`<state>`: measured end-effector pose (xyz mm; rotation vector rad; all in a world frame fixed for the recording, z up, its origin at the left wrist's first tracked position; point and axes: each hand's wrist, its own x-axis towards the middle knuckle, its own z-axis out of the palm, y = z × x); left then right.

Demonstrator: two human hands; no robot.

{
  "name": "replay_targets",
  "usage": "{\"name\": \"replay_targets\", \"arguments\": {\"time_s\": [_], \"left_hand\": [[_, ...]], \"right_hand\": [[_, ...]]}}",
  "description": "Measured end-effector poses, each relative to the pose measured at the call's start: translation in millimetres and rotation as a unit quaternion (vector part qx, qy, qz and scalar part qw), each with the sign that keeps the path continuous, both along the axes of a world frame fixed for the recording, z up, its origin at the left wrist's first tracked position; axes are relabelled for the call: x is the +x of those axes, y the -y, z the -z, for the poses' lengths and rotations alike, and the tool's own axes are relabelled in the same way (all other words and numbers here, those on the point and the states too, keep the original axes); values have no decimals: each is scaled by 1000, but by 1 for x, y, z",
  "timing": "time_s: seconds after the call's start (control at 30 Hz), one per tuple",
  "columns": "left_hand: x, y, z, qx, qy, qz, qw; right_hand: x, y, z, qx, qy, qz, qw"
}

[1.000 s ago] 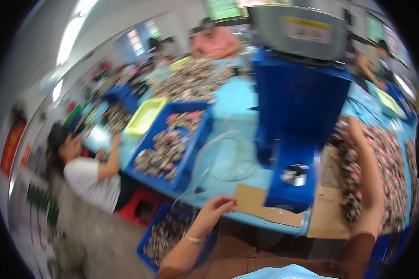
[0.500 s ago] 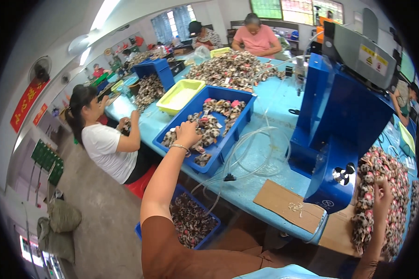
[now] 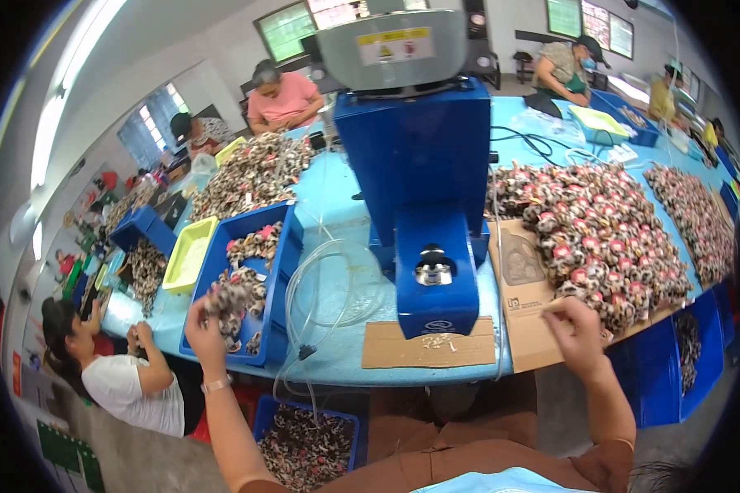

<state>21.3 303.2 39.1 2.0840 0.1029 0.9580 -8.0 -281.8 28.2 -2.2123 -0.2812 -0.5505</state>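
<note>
A small furry brown-and-white plush piece (image 3: 228, 299) is gripped in the fingers of my left hand (image 3: 205, 333), over the near side of a blue crate (image 3: 275, 343). More such pieces, some with pink parts, lie in that crate. My right hand (image 3: 575, 335) is held with thumb and fingertips drawn together above the cardboard sheet (image 3: 528, 329); anything in that pinch is too small to make out. Just beyond it spreads a large pile of plush pieces (image 3: 604, 238). Between my hands stands a blue machine (image 3: 419, 164) with a round metal part (image 3: 433, 269) on its lower front.
Clear tubing (image 3: 337, 283) loops over the blue tabletop. White bits lie on a cardboard piece (image 3: 386, 343) before the machine. A yellow tray (image 3: 191, 255) adjoins the crate. Below the table sits another filled blue crate (image 3: 356, 427). A person in white (image 3: 131, 386) works at left; others sit beyond.
The view has swung right. My left hand has come up from inside the crate with a plush piece in its fingers. My right hand has moved off the plush pile toward the cardboard.
</note>
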Motion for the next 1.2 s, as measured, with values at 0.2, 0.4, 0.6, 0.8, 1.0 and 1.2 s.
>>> {"name": "replay_targets", "arguments": {"time_s": [0.2,0.4,0.6,0.8,1.0,1.2], "left_hand": [[-72,210,50,28,-5,242,970],[-74,272,53,256,119,263,923],[-75,284,66,242,169,303,906],[-79,288,39,70,-23,360,930],[-66,299,51,-137,-415,465,770],[-61,300,65,-315,-470,463,682]], "right_hand": [[-11,-89,35,245,-159,-218,931],[-5,-117,35,442,-276,-256,814],[-18,-111,35,228,-221,-239,918],[-24,-96,43,85,-115,-298,944],[-27,-90,37,95,-138,-343,924],[-11,-73,38,125,-223,-331,908]]}}
